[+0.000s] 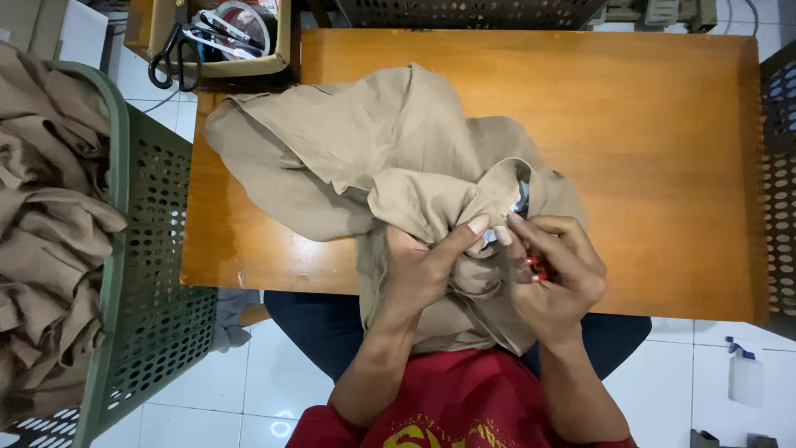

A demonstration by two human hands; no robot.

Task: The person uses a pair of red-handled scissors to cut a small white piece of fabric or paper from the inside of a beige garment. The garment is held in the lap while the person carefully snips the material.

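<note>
A tan garment (348, 149) lies crumpled across the left half of an orange wooden table (647, 149) and hangs over its near edge into my lap. My left hand (427, 265) pinches a bunched fold of the cloth near a waistband edge. My right hand (555, 270) is closed around a small red-handled tool (537, 267), with its fingertips touching the same fold. The tool's tip is hidden by the cloth and my fingers.
A green perforated basket (145, 274) heaped with more tan garments (46, 241) stands at the left. A cardboard box (286, 46) holding black-handled scissors (170, 58) sits at the far left corner. A dark crate (779, 182) is at the right; a spray bottle (744, 373) stands on the tiled floor.
</note>
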